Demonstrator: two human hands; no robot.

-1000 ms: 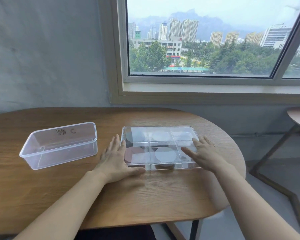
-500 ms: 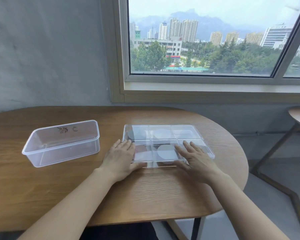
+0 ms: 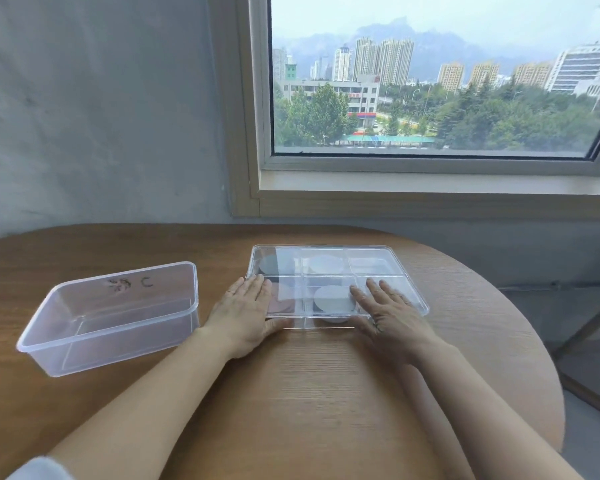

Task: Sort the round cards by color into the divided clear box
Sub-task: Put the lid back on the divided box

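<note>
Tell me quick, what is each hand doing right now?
Left hand: open, fingers flat on the divided clear box, near left corner.
Right hand: open, fingers flat on the box's near right side.

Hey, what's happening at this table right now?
A person has both hands flat on the divided clear box, which sits on the wooden table. The left hand is at the box's near left corner and the right hand at its near right. A clear lid seems to be on. Round cards lie in several compartments. A clear tub stands apart to the left.
</note>
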